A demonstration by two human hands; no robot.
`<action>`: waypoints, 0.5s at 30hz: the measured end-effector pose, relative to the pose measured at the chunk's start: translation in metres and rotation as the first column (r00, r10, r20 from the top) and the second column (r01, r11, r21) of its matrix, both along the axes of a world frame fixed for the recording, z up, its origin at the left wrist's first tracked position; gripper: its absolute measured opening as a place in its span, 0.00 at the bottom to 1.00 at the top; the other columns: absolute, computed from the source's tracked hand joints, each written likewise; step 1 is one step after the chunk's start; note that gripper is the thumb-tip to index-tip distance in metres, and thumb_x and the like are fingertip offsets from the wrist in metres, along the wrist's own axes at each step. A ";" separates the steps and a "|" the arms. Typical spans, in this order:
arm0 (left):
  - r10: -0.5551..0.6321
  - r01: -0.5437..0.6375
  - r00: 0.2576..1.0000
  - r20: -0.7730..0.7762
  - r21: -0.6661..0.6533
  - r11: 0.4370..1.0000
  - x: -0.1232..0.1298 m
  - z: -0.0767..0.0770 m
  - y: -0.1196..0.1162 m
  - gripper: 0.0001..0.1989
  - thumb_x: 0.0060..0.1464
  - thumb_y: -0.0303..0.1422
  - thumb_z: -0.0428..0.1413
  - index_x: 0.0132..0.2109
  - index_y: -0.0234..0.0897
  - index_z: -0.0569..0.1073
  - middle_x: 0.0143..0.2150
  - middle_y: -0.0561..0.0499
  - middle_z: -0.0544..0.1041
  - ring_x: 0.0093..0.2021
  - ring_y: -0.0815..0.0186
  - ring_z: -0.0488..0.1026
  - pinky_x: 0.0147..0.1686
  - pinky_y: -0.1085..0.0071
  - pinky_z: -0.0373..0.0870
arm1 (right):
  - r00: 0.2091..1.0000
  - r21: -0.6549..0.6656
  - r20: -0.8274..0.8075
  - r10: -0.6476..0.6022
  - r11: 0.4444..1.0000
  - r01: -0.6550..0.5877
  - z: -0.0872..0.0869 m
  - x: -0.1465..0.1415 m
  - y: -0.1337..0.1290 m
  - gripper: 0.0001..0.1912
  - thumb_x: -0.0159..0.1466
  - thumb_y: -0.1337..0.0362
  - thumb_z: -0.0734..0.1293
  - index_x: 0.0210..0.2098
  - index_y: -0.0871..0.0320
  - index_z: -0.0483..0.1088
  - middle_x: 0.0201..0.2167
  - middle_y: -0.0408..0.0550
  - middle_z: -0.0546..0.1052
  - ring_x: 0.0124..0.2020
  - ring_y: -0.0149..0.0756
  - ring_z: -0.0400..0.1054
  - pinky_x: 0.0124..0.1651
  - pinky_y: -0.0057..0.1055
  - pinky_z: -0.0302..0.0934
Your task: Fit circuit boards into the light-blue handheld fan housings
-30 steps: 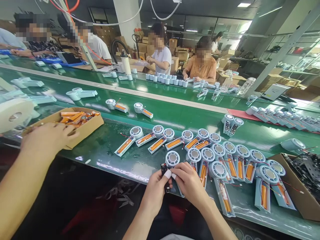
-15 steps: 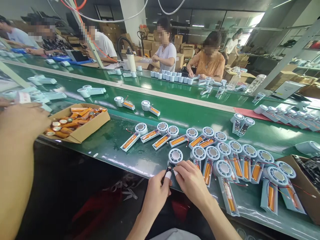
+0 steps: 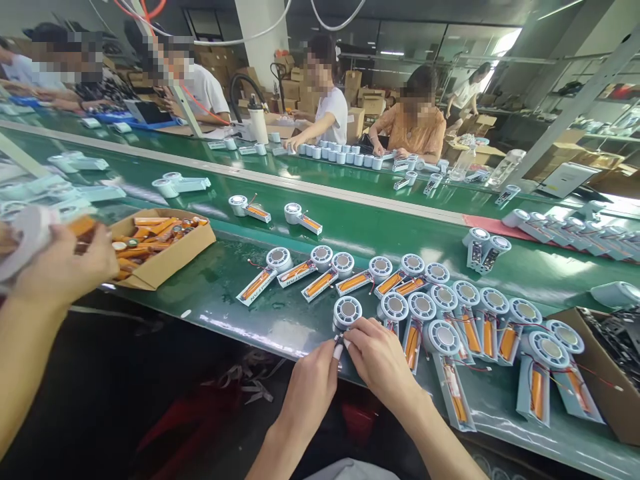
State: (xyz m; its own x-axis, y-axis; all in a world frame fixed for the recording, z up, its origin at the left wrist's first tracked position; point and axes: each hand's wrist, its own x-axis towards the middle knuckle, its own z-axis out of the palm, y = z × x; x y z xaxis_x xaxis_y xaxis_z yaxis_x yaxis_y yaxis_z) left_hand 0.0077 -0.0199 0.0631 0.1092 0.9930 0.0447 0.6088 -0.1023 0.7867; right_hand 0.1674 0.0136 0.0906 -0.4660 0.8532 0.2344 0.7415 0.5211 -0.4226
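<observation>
My left hand (image 3: 314,380) pinches a small black part (image 3: 340,339), perhaps a circuit board, mostly covered by the fingers. Against it press the closed fingers of my right hand (image 3: 377,353); what they grip is too small to make out. White covers sit on the fingertips where both hands meet. Just beyond them a handheld fan (image 3: 347,312) lies with its round head facing up, its handle hidden behind my hands. To the right, several open-handled fans (image 3: 443,338) show orange batteries and thin wires.
A cardboard box of orange batteries (image 3: 170,257) stands at left, beside a co-worker's hand (image 3: 65,267) holding an orange battery. A box of black parts (image 3: 595,360) is at right. More fans (image 3: 300,218) lie on the green belt (image 3: 380,223); co-workers sit across it.
My hands have drawn slightly closer around the black part, which shows less. The co-worker's hand at left has turned and now holds an orange battery. Across the belt, another person reaches out an arm.
</observation>
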 end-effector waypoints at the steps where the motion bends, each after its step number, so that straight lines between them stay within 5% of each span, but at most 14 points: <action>1: -0.029 0.029 1.000 0.000 0.005 1.000 -0.003 0.001 0.002 0.11 0.62 0.30 0.45 0.35 0.42 0.71 0.33 0.45 0.78 0.34 0.54 0.75 0.32 0.66 0.60 | 1.000 -0.022 -0.025 0.005 1.000 -0.006 0.000 0.002 0.002 0.11 0.67 0.74 0.62 0.36 0.55 0.75 0.35 0.48 0.76 0.36 0.39 0.69 0.38 0.33 0.61; 11: -0.224 0.225 0.973 0.056 -0.016 0.974 -0.025 0.015 0.014 0.14 0.66 0.32 0.47 0.32 0.42 0.71 0.30 0.51 0.76 0.30 0.61 0.71 0.31 0.70 0.59 | 0.979 -0.155 -0.188 0.079 0.982 -0.109 0.008 0.014 0.013 0.13 0.66 0.74 0.66 0.46 0.53 0.77 0.36 0.44 0.77 0.35 0.34 0.73 0.39 0.28 0.64; 15: -0.257 0.260 0.962 0.091 -0.018 0.965 -0.026 0.014 0.017 0.14 0.66 0.32 0.47 0.31 0.42 0.71 0.29 0.52 0.75 0.29 0.62 0.69 0.31 0.71 0.59 | 0.963 -0.158 -0.225 0.151 0.969 -0.189 0.008 0.019 0.015 0.12 0.68 0.71 0.64 0.43 0.53 0.79 0.37 0.46 0.77 0.38 0.36 0.73 0.40 0.29 0.65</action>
State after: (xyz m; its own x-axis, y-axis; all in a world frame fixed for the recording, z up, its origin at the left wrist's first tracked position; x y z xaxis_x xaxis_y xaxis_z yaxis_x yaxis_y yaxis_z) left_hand -0.0185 -0.0031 0.0772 0.3596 0.9324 0.0366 0.4937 -0.2233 0.8405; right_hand 0.1863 0.0285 0.0986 -0.5643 0.8021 0.1955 0.5331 0.5348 -0.6556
